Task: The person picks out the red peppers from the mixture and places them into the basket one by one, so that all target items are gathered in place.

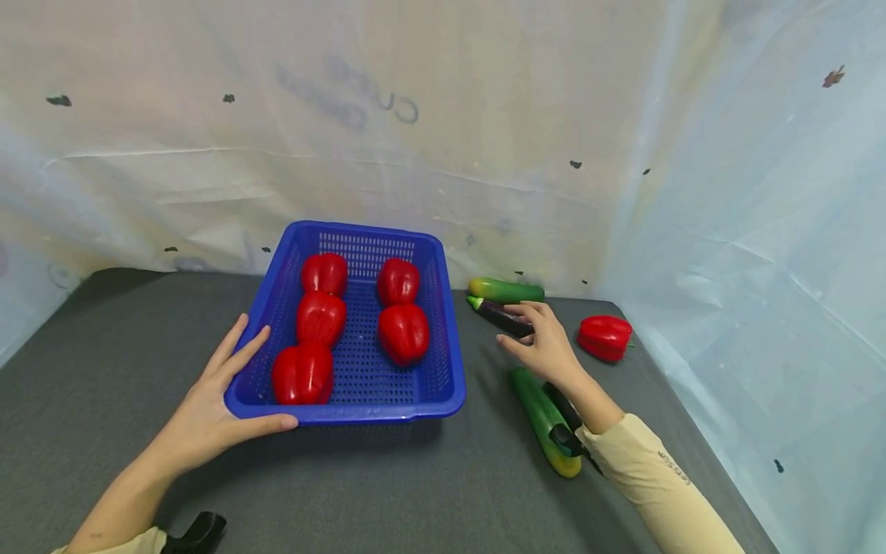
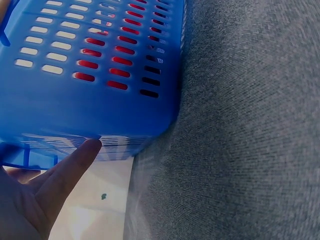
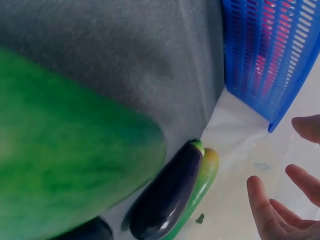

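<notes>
A blue plastic basket [image 1: 346,413] stands on the dark table with several red bell peppers [image 1: 321,319] inside. My left hand [image 1: 208,408] rests on its near left corner, fingers spread along the left side and thumb over the front rim; the left wrist view shows a finger [image 2: 75,167] against the basket's wall. To the right of the basket, my right hand [image 1: 543,342] hovers with parted, bent fingers and holds nothing. Closest to it is an eggplant [image 1: 501,315], partly hidden behind the fingers; in the right wrist view, a gap separates the hand from this eggplant [image 3: 167,195].
A green zucchini [image 1: 505,291] lies behind the eggplant, near the plastic-sheeted wall. Another zucchini [image 1: 540,419] and a second dark eggplant [image 1: 562,404] lie below the right forearm. One red bell pepper [image 1: 604,338] sits near the table's right edge.
</notes>
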`<state>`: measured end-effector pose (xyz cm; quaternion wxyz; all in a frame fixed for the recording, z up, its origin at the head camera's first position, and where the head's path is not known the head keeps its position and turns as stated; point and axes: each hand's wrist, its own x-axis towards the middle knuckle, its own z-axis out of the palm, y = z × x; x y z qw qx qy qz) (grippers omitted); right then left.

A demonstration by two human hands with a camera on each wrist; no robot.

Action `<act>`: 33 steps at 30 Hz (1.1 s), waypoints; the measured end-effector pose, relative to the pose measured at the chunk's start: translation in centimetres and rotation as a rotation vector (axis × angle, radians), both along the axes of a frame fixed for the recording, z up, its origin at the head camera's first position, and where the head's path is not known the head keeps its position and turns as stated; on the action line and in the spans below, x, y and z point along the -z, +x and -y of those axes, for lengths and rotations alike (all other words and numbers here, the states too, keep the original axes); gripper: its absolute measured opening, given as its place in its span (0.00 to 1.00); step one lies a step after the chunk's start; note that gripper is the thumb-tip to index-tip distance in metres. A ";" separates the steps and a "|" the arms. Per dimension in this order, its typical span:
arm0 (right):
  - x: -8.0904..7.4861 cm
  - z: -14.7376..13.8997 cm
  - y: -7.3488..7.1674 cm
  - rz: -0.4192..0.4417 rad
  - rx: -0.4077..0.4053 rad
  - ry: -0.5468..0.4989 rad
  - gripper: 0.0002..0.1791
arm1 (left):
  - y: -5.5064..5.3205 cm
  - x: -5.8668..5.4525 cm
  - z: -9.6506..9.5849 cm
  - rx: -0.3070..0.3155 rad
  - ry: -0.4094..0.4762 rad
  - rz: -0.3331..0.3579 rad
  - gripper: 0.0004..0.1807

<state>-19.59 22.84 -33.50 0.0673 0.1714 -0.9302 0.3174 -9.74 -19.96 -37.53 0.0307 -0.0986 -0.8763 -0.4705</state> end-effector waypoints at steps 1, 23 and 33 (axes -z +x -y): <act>0.1 -0.2 0.0 0.003 0.007 0.004 0.28 | 0.0 0.0 0.0 0.000 -0.001 0.002 0.59; 0.5 -3.3 -0.6 0.030 0.125 0.113 0.28 | 0.0 0.0 0.0 -0.003 0.000 0.012 0.59; 0.7 -4.4 -0.7 0.028 0.170 0.166 0.28 | 0.0 0.0 0.0 -0.006 -0.009 0.010 0.59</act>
